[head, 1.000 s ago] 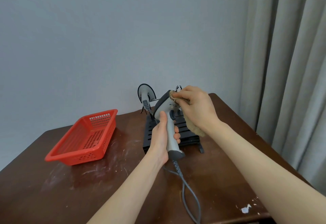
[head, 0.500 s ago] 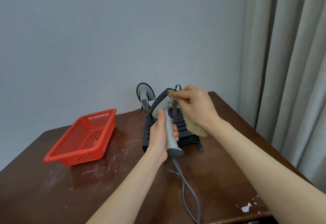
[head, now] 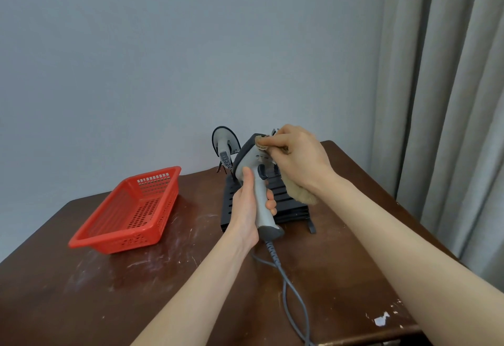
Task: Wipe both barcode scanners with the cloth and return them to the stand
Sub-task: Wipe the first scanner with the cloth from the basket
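Observation:
My left hand (head: 245, 206) grips the handle of a grey barcode scanner (head: 259, 184), held upright above the black slatted stand (head: 289, 206). My right hand (head: 297, 160) pinches a tan cloth (head: 300, 195) against the scanner's dark head, and the rest of the cloth hangs below my wrist. The scanner's grey cable (head: 289, 291) trails toward the table's near edge. A second grey scanner (head: 225, 146) sits at the back left of the stand, head up.
A red perforated plastic basket (head: 128, 212) sits on the left of the dark wooden table (head: 136, 291). A grey wall is behind and grey curtains (head: 450, 100) hang at the right. The table's right and near edges are close to the cable.
The held scanner and both hands have shifted slightly, with the cloth rubbing along the scanner's head. Nothing else has moved.

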The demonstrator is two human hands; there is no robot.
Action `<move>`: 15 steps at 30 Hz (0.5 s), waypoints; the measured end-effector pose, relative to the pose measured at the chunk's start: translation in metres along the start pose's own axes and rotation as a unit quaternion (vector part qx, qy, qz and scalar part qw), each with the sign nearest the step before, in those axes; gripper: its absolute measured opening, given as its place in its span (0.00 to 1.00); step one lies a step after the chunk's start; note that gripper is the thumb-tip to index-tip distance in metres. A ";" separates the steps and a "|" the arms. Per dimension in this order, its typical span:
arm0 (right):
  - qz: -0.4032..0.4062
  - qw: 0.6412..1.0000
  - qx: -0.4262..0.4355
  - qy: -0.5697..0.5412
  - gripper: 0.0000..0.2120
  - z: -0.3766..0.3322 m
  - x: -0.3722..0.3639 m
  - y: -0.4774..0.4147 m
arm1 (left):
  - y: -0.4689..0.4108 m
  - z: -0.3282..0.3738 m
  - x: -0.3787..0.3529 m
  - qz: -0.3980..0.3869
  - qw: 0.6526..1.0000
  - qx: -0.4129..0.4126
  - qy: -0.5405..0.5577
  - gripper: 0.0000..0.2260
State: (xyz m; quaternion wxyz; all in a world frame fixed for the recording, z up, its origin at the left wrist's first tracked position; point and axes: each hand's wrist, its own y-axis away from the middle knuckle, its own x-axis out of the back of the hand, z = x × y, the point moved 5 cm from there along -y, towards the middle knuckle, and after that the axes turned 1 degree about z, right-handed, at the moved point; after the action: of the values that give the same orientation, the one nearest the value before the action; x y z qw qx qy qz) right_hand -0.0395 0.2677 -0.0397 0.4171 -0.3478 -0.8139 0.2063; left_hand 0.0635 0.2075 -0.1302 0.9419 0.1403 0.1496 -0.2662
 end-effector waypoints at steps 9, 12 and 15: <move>-0.018 0.994 -0.044 0.102 0.16 0.009 0.006 -0.003 | -0.004 -0.001 0.000 -0.013 0.999 0.028 0.016 0.23; -0.015 0.999 -0.027 0.028 0.16 -0.002 0.005 -0.007 | -0.005 -0.001 -0.005 -0.031 0.999 0.034 0.025 0.24; -0.014 0.998 -0.035 0.050 0.16 0.002 0.007 -0.009 | -0.004 0.000 -0.010 -0.039 0.997 0.041 0.045 0.24</move>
State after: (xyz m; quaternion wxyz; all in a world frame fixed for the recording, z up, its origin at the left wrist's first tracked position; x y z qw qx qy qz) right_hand -0.0478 0.2668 -0.0311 0.4474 -0.3607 -0.8037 0.1543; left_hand 0.0533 0.2082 -0.1275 0.9165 0.1849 0.1859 -0.3022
